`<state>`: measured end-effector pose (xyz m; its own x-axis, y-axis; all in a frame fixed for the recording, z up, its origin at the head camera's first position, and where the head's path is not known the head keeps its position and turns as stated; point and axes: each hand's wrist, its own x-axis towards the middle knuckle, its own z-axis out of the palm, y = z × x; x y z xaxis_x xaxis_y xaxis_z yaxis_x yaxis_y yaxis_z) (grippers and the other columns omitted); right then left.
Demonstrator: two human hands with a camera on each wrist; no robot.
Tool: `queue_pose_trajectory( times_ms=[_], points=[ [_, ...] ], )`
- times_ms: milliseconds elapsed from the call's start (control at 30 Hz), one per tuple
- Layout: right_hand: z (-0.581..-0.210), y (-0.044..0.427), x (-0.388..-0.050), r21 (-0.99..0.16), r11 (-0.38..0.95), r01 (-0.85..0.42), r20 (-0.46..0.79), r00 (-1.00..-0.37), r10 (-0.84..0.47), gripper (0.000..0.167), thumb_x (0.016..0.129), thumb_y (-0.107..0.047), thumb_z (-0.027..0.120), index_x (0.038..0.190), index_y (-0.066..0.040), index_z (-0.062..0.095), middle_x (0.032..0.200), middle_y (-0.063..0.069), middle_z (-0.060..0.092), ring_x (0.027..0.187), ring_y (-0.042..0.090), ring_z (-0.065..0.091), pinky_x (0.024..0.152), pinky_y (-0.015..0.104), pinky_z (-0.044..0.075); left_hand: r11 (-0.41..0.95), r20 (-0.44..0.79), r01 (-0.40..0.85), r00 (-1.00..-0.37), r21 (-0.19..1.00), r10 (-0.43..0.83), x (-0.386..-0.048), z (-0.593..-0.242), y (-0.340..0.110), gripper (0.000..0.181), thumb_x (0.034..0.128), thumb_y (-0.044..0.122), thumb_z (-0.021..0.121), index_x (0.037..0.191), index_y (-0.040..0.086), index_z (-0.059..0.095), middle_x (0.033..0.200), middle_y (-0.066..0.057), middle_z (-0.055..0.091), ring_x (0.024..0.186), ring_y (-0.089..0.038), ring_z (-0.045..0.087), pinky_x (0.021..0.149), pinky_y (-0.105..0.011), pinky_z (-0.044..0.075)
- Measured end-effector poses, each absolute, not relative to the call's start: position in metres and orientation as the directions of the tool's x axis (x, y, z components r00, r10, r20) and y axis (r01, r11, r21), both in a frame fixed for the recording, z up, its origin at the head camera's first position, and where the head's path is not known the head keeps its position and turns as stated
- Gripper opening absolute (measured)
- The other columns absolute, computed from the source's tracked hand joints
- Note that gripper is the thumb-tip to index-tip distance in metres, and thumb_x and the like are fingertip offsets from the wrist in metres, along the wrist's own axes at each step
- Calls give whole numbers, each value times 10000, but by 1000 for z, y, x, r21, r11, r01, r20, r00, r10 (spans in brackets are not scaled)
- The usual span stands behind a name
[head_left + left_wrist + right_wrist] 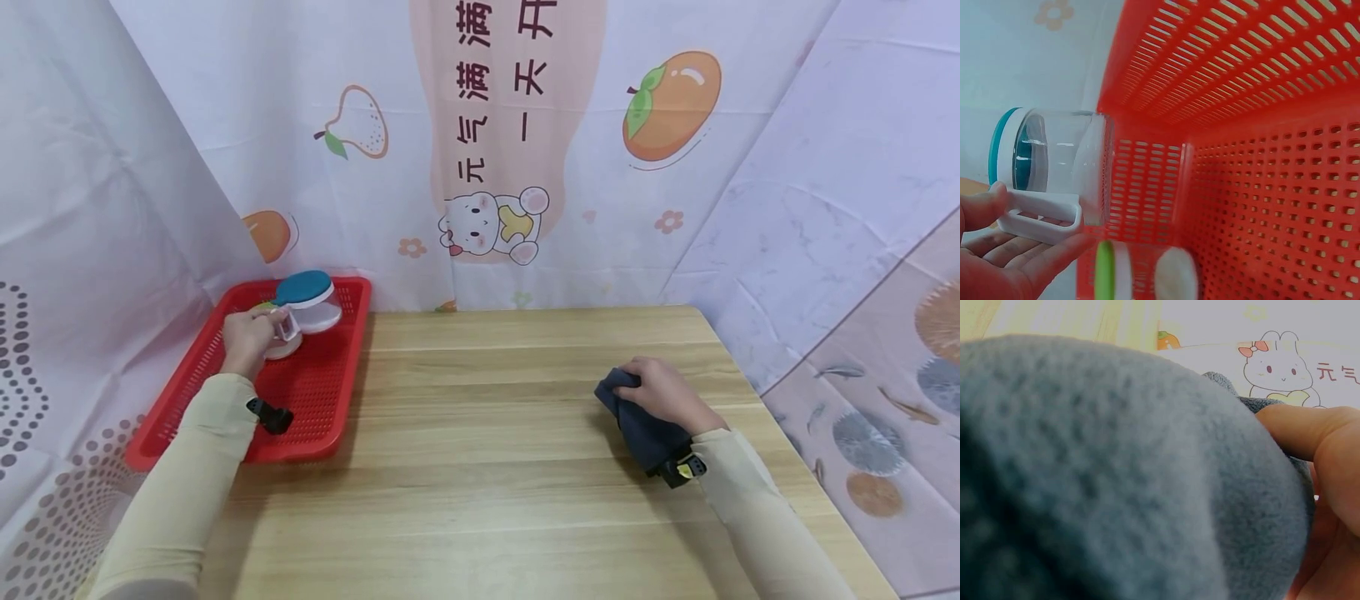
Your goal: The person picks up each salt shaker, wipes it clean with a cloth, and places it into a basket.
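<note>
At the left, a clear jar with a teal lid (307,290) is at the back of the red basket (352,358). My left hand (249,340) holds this jar by its white handle (1047,234), the thumb on one side and the fingers on the other. Next to it in the basket is a second clear jar with a green lid (1105,272), partly covered by my left hand in the head view. On the right, my right hand (660,392) grips a dark grey-blue cloth (645,433), which hangs from the fingers and fills most of the right wrist view.
The wooden table (480,433) stretches between the basket and the cloth. A printed curtain (390,192) stands along the back edge, with more sheeting at both sides.
</note>
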<state>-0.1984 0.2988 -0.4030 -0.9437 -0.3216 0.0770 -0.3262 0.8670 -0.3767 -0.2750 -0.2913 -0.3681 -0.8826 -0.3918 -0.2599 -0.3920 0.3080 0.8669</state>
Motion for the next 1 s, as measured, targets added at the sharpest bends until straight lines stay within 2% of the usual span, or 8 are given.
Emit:
queue_pose_trajectory(
  times_ms=[233, 400, 567, 733, 800, 1000],
  points=[
    [-401, 300, -199, -388, 862, -327, 71, -943, -326, 263, 862, -122, 696, 1053, 60, 695, 915, 126, 675, 767, 209, 581, 683, 351, 465, 270, -295, -414, -873, 870, -389, -279, -374, -294, 575, 968, 420, 540, 1421, 71, 482, 1064, 47, 493, 992, -130, 485, 670, -159, 532],
    [-398, 303, -200, -381, 867, -322, 93, -946, -311, 283, 855, -117, 704, 1062, 75, 691, 926, 152, 686, 788, 239, 609, 707, 392, 487, 305, -274, -405, -879, 862, -391, -283, -381, -296, 566, 969, 433, 535, 1396, 61, 511, 1033, 42, 515, 961, -134, 494, 827, -239, 542],
    [-398, 303, -200, -353, 882, -312, 80, -949, -304, 278, 859, -129, 705, 1060, 63, 695, 899, 127, 672, 754, 214, 582, 689, 379, 476, 355, -242, -393, -884, 848, -400, -286, -389, -298, 539, 975, 418, 537, 1369, 50, 546, 977, 41, 561, 924, -143, 529, 849, -275, 530],
    [-402, 302, -200, -337, 890, -306, 57, -951, -305, 262, 866, -134, 700, 1050, 52, 695, 903, 119, 663, 752, 205, 571, 682, 372, 475, 346, -256, -405, -879, 846, -402, -289, -395, -299, 556, 973, 435, 532, 1380, 57, 534, 1088, -8, 555, 962, -154, 517, 882, -286, 522],
    [-404, 302, -200, -344, 887, -307, 55, -950, -307, 246, 863, -131, 702, 1038, 43, 700, 891, 108, 661, 743, 197, 558, 676, 356, 465, 344, -268, -412, -879, 844, -395, -290, -397, -299, 558, 976, 440, 522, 1384, 59, 529, 1129, -28, 540, 984, -165, 500, 866, -283, 522],
    [-407, 304, -200, -356, 877, -321, 64, -945, -320, 208, 859, -129, 705, 1008, 15, 712, 847, 73, 654, 716, 176, 531, 657, 326, 436, 376, -250, -410, -879, 831, -407, -290, -404, -296, 498, 968, 461, 523, 1228, 43, 602, 1022, -40, 549, 958, -191, 467, 734, -262, 486]
  ],
)
